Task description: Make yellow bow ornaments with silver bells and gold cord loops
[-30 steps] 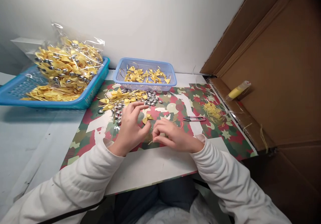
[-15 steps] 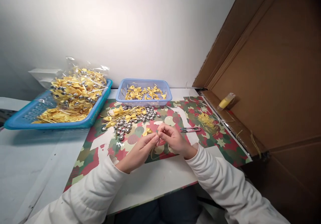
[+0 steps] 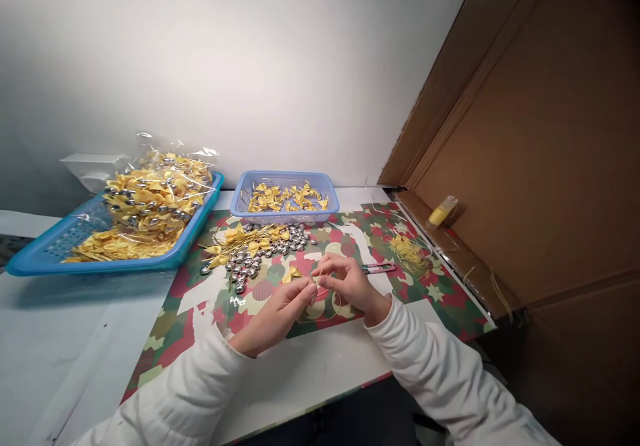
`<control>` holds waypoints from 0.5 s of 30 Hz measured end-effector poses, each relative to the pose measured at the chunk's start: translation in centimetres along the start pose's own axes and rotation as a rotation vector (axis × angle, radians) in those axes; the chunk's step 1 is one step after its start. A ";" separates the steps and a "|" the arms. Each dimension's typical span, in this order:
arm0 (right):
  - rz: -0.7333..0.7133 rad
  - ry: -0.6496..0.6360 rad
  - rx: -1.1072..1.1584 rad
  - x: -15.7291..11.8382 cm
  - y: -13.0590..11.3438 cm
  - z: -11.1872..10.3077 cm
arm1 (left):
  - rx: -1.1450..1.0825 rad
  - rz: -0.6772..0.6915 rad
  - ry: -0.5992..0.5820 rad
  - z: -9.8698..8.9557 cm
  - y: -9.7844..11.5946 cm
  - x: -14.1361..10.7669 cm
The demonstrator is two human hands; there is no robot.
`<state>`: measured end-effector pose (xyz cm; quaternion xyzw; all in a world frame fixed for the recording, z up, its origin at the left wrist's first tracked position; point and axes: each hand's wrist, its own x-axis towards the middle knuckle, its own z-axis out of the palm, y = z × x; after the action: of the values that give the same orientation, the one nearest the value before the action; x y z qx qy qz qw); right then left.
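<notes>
Fingertips of both hands meet over the patterned mat (image 3: 435, 291). My left hand (image 3: 280, 313) is closed in a pinch on a thin yellowish cord (image 3: 331, 314), which loops below the fingers. My right hand (image 3: 347, 285) pinches the same cord close beside it, thumb and forefinger together. What sits right between the fingertips is too small to make out. Just behind my left fingers lies a yellow ribbon bow (image 3: 291, 274). Partly hidden by my right hand, thread snips (image 3: 380, 268) lie on the mat.
Silver bells (image 3: 245, 266) and yellow bows with stems (image 3: 250, 238) are piled behind my hands. A small blue basket (image 3: 285, 218) holds bows; a larger blue basket (image 3: 170, 259) bears a bagged heap. Yellow thread scraps (image 3: 410, 253), a glue bottle (image 3: 443, 212) and cardboard (image 3: 540, 133) are right.
The view has tilted slightly upward, so things sit lower. My right fingers have shifted their grip, and a wider cord loop now shows below my hands.
</notes>
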<state>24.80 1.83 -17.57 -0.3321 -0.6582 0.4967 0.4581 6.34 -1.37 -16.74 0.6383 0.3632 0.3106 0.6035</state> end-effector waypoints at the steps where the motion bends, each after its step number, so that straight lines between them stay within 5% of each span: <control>1: -0.019 0.006 0.010 0.1 0.2 0.1 | 0.003 -0.013 -0.004 0.0 0.0 0.0; 4: -0.050 0.036 0.006 0.1 0.4 0.2 | -0.061 -0.050 0.039 0.1 0.1 0.1; 7: -0.106 0.120 -0.061 0.0 0.1 0.3 | -0.327 -0.052 0.203 0.2 -0.1 0.4; 10: -0.261 0.166 -0.219 -0.2 -0.6 0.3 | -0.517 -0.064 0.330 0.0 -0.5 0.7; 15: -0.523 0.105 -0.544 -0.6 -1.2 0.0 | -0.518 -0.121 0.358 -0.3 -0.7 0.7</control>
<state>25.02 0.92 -16.64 -0.2873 -0.8042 0.1521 0.4975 6.41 -0.64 -17.42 0.3758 0.4100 0.4636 0.6897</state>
